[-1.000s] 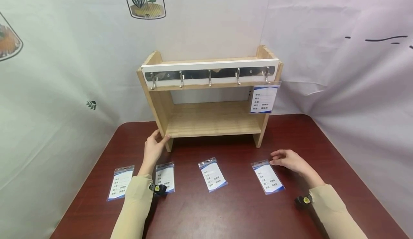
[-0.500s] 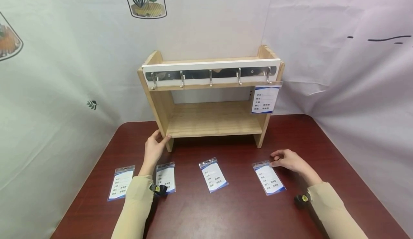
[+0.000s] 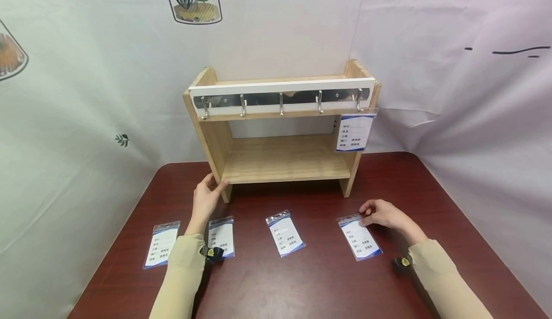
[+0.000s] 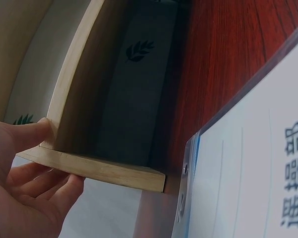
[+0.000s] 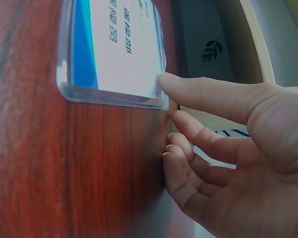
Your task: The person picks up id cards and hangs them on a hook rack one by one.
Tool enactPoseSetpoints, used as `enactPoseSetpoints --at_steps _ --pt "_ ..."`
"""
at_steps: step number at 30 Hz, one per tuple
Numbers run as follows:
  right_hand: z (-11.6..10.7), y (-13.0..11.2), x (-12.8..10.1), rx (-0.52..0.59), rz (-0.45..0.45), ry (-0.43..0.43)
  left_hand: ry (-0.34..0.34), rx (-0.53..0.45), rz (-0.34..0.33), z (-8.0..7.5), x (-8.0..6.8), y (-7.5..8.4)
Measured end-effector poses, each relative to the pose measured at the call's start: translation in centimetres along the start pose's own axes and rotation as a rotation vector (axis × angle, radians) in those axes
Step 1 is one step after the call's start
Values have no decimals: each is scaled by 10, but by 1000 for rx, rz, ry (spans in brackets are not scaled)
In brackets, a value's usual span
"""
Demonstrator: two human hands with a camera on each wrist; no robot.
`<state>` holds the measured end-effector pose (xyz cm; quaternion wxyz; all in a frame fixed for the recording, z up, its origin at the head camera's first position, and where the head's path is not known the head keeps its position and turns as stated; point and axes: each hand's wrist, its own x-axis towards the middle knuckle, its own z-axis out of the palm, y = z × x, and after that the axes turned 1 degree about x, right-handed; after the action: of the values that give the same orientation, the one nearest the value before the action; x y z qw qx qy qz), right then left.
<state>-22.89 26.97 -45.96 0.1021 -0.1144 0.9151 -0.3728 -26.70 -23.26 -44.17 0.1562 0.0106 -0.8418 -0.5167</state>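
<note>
A small wooden shelf (image 3: 284,158) stands at the back of the table. My left hand (image 3: 205,197) holds its lower left corner. In the left wrist view the thumb (image 4: 34,135) lies on the shelf board's edge and the fingers reach behind the side panel (image 4: 109,172). My right hand (image 3: 384,213) is at the upper right edge of the rightmost badge holder (image 3: 360,240), which lies on the table. In the right wrist view the thumb tip touches the edge of this badge holder (image 5: 124,54), while the other fingers, loosely bent, are just past it.
Across the shelf's front runs a rail with several metal hooks (image 3: 281,104). A badge holder (image 3: 354,132) hangs below the rightmost hook. More badge holders lie on the dark red table (image 3: 276,290): one far left (image 3: 161,246), one by the left forearm (image 3: 221,237), one mid-table (image 3: 285,235).
My right hand has moved slightly left, bringing its thumb onto the edge of the rightmost badge holder. My left hand keeps its place on the shelf.
</note>
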Motion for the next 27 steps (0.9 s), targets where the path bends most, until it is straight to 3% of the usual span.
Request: enactPoseSetpoints --at_steps 10,16,27 --pt "2 -2 4 17 10 -21 6 -7 -5 0 1 -1" --pt "2 -4 5 32 -34 -47 9 -10 -2 1 0 0" --pt "1 -9 8 -21 -62 -110 0 -11 -10 0 0 -1"
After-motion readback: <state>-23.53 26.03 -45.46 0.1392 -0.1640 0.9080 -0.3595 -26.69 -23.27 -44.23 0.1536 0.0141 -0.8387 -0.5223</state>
